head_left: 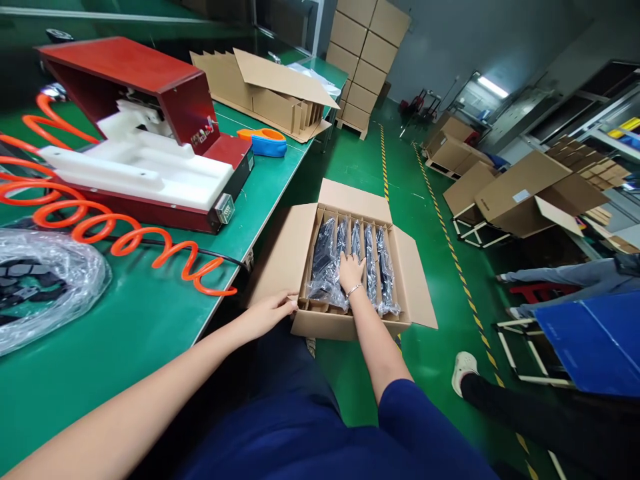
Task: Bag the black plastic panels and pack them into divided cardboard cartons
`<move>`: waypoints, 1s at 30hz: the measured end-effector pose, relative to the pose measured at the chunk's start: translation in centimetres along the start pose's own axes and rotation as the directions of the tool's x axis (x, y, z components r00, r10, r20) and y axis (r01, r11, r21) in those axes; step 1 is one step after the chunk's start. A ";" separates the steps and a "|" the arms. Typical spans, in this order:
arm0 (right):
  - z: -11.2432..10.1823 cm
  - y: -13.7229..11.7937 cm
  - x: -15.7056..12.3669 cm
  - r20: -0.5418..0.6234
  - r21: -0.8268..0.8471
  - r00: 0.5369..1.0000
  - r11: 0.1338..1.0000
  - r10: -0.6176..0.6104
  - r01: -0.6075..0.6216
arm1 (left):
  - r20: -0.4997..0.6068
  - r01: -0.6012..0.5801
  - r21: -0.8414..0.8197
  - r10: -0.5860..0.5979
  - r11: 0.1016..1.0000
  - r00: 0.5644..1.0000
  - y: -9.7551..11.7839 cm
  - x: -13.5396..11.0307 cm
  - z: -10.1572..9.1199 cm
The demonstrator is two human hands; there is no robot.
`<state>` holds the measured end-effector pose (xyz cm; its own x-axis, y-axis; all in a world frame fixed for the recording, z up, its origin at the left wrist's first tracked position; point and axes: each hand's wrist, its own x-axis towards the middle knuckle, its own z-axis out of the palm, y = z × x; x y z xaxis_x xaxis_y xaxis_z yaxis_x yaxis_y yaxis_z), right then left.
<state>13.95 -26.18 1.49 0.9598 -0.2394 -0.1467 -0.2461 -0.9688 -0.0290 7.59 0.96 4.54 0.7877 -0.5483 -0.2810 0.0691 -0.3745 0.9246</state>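
An open cardboard box [300,250] with cardboard dividers stands on the green floor beside the bench. Several black items in clear plastic bags [325,267] stand in its slots. My right hand [351,272] reaches into the box, fingers flat and spread on the bagged items near the middle; a thin bracelet is on the wrist. My left hand [273,310] rests on the box's near left corner, fingers curled over the edge.
A green bench [150,313] at left carries a red and white machine [150,140], a coiled orange hose [100,227], a plastic bag of dark parts [40,280], an orange-blue tape dispenser [264,141] and divider cartons [275,93]. Other people's legs [550,273] and open boxes are at right.
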 end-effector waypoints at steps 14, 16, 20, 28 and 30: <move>-4.7 5.0 -3.1 -0.322 0.707 0.940 0.688 0.111 0.161 | -0.046 -0.070 0.042 0.072 0.997 0.996 0.3 0.1 -0.1; -4.5 6.1 -4.9 -0.335 0.828 0.934 0.513 0.125 0.228 | -0.064 -0.079 0.019 0.080 0.997 0.995 0.3 0.2 0.0; -3.0 6.3 -8.6 -0.322 0.899 0.937 0.354 0.137 0.257 | -0.107 -0.093 -0.023 0.090 0.995 0.990 0.2 0.1 0.1; -1.8 5.5 -12.5 -0.336 0.916 0.937 0.266 0.098 0.301 | -0.205 -0.116 0.263 0.173 0.958 0.963 -0.7 1.3 0.8; -2.1 5.8 -13.2 -0.354 0.912 0.931 0.257 0.092 0.321 | -0.234 -0.123 0.318 0.203 0.940 0.951 0.8 3.4 1.7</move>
<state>0.11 -28.80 5.30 0.9184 -0.3348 0.2107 0.1219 -0.2672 -0.9559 9.28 -2.42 3.86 0.9063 -0.4223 -0.0192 -0.2260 -0.5226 0.8221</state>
